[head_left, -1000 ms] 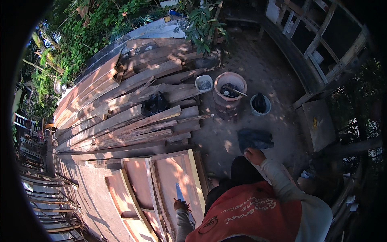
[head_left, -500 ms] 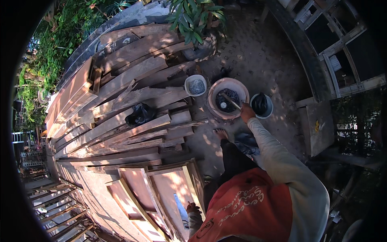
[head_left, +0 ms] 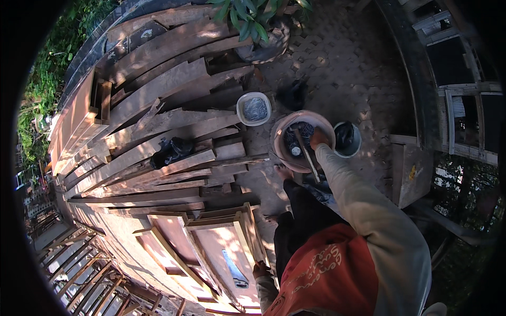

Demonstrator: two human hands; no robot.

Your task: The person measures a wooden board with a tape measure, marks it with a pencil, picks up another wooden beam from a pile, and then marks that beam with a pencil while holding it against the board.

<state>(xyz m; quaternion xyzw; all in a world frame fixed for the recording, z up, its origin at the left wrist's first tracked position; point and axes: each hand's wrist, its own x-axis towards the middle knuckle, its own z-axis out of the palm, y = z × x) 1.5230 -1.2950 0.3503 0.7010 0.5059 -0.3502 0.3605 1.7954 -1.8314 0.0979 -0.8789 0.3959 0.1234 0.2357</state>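
My right hand (head_left: 319, 138) reaches down inside the rim of a round clay-coloured tub (head_left: 279, 148), and its fingertips are hidden there. Dark nails (head_left: 304, 143) and a small whitish round thing (head_left: 295, 151) lie in the tub. A hammer (head_left: 308, 152) rests in it with its head among the nails, its wooden handle crossing the near rim beside my hand. Down by my left side, my left hand (head_left: 261, 269) has its fingers closed over the edge of a wooden-framed panel (head_left: 213, 250).
Left of the tub stands a white basin (head_left: 255, 109) of grey nails; right of it, a pale bucket (head_left: 346, 140) with a black bag. Long boards (head_left: 174, 129) are piled at the left, a black plastic bag (head_left: 176, 151) on them. A potted plant (head_left: 252, 21) stands behind.
My right hand has let go of the hammer handle and dipped into the tub; the handle has swung toward me. My left hand has come onto the panel's edge. The view has shifted.
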